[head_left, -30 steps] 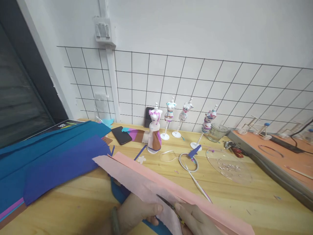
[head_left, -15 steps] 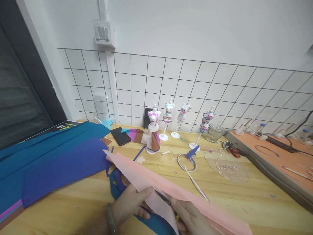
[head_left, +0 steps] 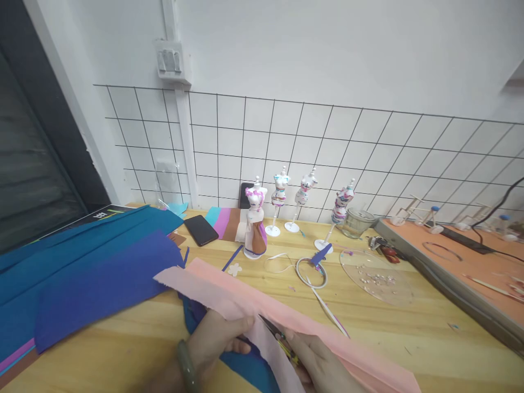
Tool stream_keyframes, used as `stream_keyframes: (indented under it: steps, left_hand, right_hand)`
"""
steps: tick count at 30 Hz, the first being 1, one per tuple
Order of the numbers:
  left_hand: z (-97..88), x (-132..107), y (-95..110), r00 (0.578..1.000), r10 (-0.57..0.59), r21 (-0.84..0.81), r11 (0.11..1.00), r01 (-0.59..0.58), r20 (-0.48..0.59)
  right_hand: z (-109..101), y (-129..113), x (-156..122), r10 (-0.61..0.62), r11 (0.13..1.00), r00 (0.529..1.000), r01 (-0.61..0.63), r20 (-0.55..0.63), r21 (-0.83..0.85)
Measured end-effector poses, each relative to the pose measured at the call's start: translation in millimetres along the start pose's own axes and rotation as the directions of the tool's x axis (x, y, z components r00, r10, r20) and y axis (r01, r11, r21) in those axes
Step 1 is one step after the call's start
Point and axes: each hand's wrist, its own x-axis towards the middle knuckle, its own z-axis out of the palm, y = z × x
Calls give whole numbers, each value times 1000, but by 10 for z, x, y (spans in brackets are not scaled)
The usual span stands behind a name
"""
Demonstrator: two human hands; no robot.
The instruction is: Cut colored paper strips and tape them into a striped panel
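My left hand (head_left: 223, 334) pinches the loose strip of a pink crepe paper sheet (head_left: 311, 333), thumb on top and fingers underneath. In my right hand (head_left: 317, 357) is a pair of scissors (head_left: 271, 326), its dark blades lying in the cut between the strip and the larger folded pink piece. Part of the scissors' yellow handle shows below my fingers. The cut strip (head_left: 192, 284) angles off to the left with an uneven edge. Under the pink paper lies teal paper (head_left: 245, 372), largely hidden by my hands.
Teal sheets (head_left: 102, 229) and a purple-blue sheet (head_left: 110, 289) cover the left side. Behind the pink paper stand several small mannequins (head_left: 255, 218), a black phone (head_left: 200, 230), a tape ring (head_left: 311, 273), a clear disc with small beads (head_left: 376, 277) and a glass jar (head_left: 357, 222).
The cut strip's far end has swung left, away from the larger pink piece, and the gap between them is wider. Both hands stay in nearly the same place.
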Motion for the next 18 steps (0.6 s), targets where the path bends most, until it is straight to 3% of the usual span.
stream_keyframes:
  steps: [6, 18]
  left_hand:
    - [-30, 18, -61, 998, -30, 8, 1000, 30, 53]
    - [60, -24, -154, 993, 4, 147, 989, -21, 114]
  right_hand:
    - [-134, 140, 97, 42, 998, 999, -41, -18, 39]
    - [-438, -133, -187, 7, 971, 1000, -1, 25, -241]
